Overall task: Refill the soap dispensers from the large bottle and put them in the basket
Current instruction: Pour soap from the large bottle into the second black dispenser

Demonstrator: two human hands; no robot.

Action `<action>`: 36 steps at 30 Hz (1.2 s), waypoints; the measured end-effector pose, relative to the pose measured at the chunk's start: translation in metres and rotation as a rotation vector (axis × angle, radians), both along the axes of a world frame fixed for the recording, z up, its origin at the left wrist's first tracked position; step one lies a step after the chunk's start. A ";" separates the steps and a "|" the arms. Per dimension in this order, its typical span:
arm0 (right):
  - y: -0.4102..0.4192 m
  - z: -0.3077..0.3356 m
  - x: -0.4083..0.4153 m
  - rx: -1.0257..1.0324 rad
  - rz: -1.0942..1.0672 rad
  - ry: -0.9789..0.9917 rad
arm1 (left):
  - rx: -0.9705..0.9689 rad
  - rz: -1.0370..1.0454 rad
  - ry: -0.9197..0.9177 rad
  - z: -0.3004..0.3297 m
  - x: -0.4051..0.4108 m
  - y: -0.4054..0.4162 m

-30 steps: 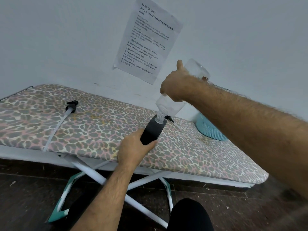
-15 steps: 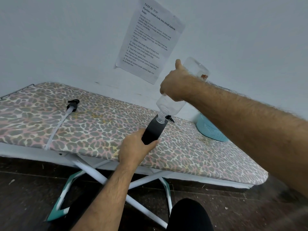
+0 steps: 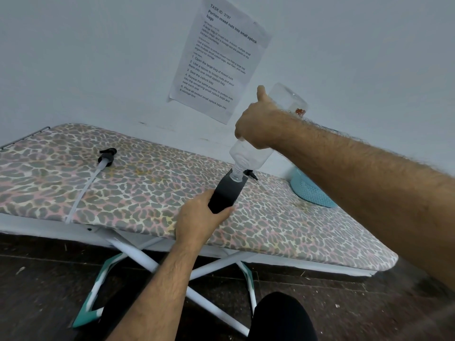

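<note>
Gripping inverted large bottle [image 3: 253, 156] in right hand [image 3: 256, 126], left hand [image 3: 197, 217] curled round tilted black dispenser [image 3: 227, 193]: risks spillage if necks misalign.

Both forearms are bare and hairy, with no sleeves, watch or rings showing. The left hand [image 3: 199, 217] and right hand [image 3: 256, 126] wear no gloves. Below the ironing board [image 3: 123, 188], one knee [image 3: 283, 318] is clad in black fabric.

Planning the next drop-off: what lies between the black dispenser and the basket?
Almost nothing: between the dispenser in the left hand and the basket there is bare board, apart from a small pump head beside the dispenser's mouth.
</note>
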State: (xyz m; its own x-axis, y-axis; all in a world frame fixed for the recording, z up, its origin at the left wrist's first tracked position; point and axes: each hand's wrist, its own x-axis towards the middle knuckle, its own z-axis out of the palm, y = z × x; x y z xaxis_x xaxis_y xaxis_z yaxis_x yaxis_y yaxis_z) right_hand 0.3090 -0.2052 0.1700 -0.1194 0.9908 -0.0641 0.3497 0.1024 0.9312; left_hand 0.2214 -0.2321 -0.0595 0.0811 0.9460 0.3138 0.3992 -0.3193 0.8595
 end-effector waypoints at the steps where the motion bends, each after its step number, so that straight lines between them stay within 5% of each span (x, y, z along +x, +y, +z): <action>1: 0.000 0.000 0.001 0.001 0.001 0.003 | 0.001 -0.002 -0.003 0.000 0.000 0.000; 19: -0.009 -0.002 0.032 0.046 0.000 0.225 | 0.027 0.004 -0.011 -0.002 0.002 0.000; 36: -0.030 -0.030 0.088 0.057 -0.157 0.734 | 0.051 0.008 -0.011 -0.005 0.005 0.002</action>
State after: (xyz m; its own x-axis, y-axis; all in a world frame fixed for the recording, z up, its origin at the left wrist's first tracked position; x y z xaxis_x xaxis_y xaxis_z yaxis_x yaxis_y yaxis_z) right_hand 0.3970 -0.2353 0.1401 0.0310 0.9991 0.0295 0.8894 -0.0410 0.4552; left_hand 0.2260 -0.2297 -0.0649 0.0696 0.9294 0.3626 0.3930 -0.3596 0.8463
